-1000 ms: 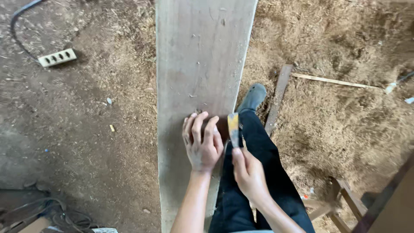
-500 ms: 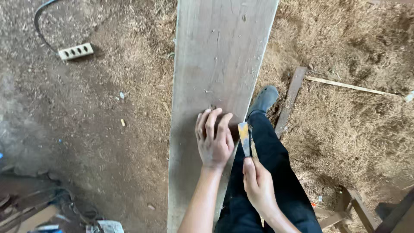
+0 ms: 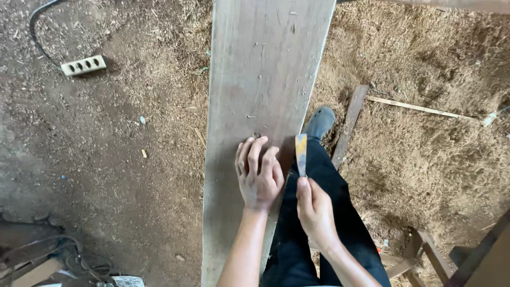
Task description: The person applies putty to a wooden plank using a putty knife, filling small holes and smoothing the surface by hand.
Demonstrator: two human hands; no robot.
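left hand [image 3: 258, 175] flat on plank [image 3: 260, 95] | right hand [image 3: 314, 210] grips putty knife [image 3: 301, 154] beside plank edge

One head-worn camera looks steeply down, close above the hands and plank [image 3: 260, 95].

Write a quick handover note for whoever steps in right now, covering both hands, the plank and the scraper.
Left hand: flat, palm down, on the long grey wooden plank near its right edge, fingers spread forward.
Right hand: gripping the narrow metal putty knife with a yellow-stained blade, blade pointing forward just off the plank's right edge, not clearly touching it.
Plank runs forward over the sawdust-covered floor; white power strip lies far left.
Done: plank steadied, knife in hand.
Left: any scraping; no fresh marks visible.
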